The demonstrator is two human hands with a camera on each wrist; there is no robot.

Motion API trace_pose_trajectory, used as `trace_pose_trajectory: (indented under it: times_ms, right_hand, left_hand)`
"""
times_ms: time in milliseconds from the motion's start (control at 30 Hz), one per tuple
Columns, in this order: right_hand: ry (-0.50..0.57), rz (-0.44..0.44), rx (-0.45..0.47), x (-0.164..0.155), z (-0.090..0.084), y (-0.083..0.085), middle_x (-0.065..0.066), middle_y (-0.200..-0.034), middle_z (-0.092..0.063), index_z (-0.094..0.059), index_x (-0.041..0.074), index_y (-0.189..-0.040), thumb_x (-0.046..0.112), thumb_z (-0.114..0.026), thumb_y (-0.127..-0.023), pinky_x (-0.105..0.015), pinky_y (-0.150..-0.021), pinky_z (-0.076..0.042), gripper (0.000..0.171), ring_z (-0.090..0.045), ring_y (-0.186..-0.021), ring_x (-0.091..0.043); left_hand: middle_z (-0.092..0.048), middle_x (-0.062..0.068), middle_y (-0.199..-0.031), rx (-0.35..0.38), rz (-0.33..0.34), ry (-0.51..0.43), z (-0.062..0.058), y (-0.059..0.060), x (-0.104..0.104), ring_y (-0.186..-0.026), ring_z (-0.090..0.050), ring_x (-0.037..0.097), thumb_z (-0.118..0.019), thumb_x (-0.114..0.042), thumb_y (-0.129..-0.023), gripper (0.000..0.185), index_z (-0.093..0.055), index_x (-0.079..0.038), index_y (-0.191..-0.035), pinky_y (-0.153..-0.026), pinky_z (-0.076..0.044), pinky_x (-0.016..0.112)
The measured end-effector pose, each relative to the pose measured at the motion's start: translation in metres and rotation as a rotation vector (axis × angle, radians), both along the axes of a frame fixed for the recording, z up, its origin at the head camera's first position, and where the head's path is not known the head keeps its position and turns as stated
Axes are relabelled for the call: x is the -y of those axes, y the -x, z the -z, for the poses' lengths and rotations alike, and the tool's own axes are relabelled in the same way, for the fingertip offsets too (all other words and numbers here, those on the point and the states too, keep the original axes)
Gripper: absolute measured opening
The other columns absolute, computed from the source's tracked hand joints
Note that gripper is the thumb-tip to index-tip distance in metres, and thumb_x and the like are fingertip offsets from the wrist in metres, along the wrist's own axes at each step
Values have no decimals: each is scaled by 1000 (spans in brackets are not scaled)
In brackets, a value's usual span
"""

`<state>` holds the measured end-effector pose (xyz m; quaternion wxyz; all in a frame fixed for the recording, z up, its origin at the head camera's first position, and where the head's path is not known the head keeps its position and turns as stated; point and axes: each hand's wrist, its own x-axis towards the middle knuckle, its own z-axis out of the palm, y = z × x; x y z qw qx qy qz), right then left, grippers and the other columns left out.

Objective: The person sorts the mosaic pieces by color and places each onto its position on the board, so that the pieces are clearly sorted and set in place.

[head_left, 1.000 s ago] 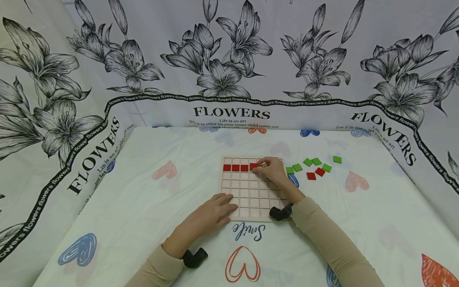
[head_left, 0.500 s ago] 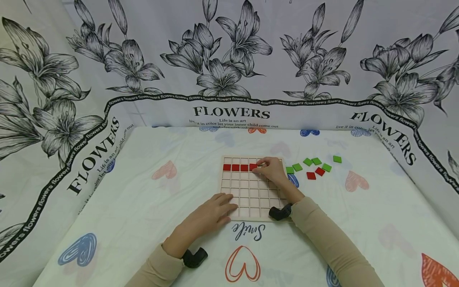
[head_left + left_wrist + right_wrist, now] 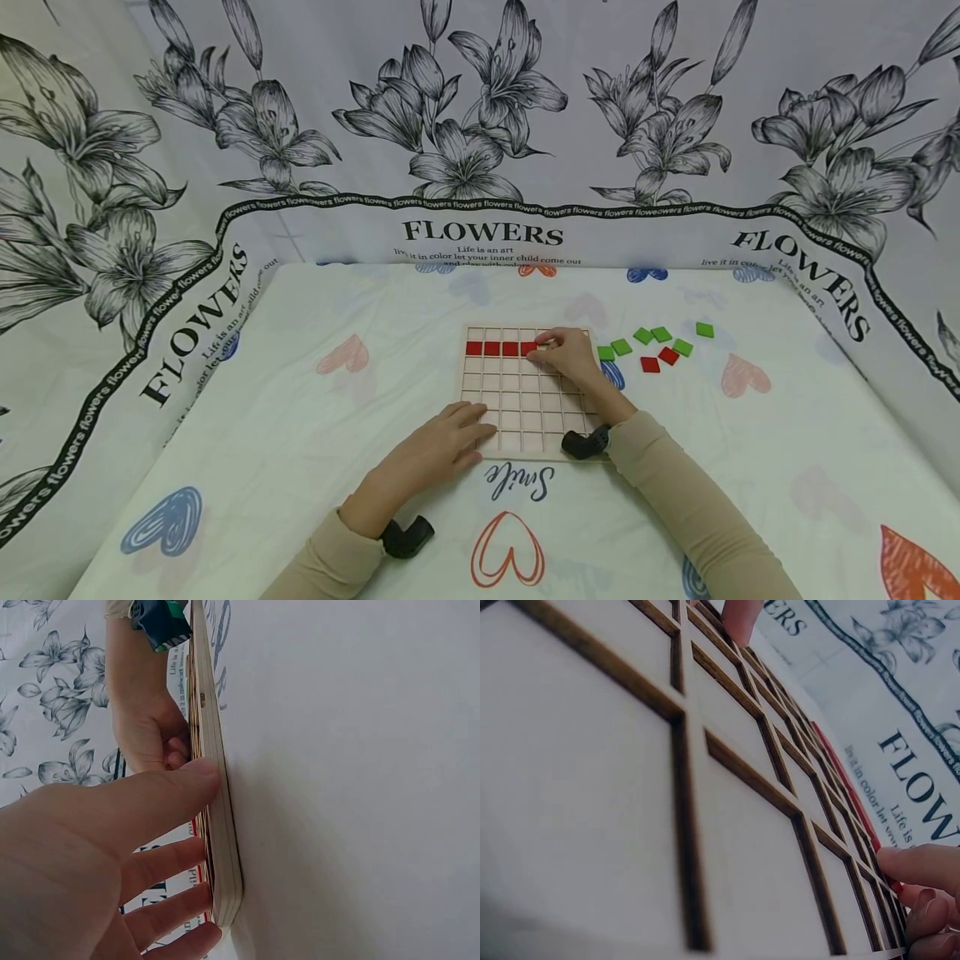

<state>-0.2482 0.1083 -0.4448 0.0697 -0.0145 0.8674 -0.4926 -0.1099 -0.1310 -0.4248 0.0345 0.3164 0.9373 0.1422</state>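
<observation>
A wooden grid board (image 3: 510,421) lies on the table with a row of red square tiles (image 3: 492,348) in its second row from the far side. With thumb and fingertips my right hand (image 3: 567,354) pinches the rightmost red tile (image 3: 528,348) of that row, which sits at its cell. Part of that tile is covered by the fingers. My left hand (image 3: 442,440) rests on the near left part of the board, its fingers spread and relaxed. In the left wrist view, the thumb (image 3: 180,787) lies against the board's side edge (image 3: 221,825).
To the right of the board lie several loose green tiles (image 3: 642,336) and two red tiles (image 3: 650,365). A white cloth (image 3: 300,467) printed with hearts covers the table. Behind it hangs a flower-printed curtain (image 3: 300,233).
The view has shifted very slightly. Both hands stay in the same places, and the red tile under the right fingertips shows almost no movement.
</observation>
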Motion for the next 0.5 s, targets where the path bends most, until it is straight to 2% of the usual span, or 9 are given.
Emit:
trace_pose_trajectory:
  times_ms: [500]
  right_hand:
    - [9, -11, 2, -2, 3, 1, 7, -53, -46, -69, 2, -110, 20, -77, -81, -22, -50, -40, 35, -42, -47, -9]
  left_hand:
    - [-53, 12, -143, -19, 9, -3, 1, 0, 0, -134, -48, 32, -64, -23, -92, 36, -62, -16, -127, -109, -46, 45]
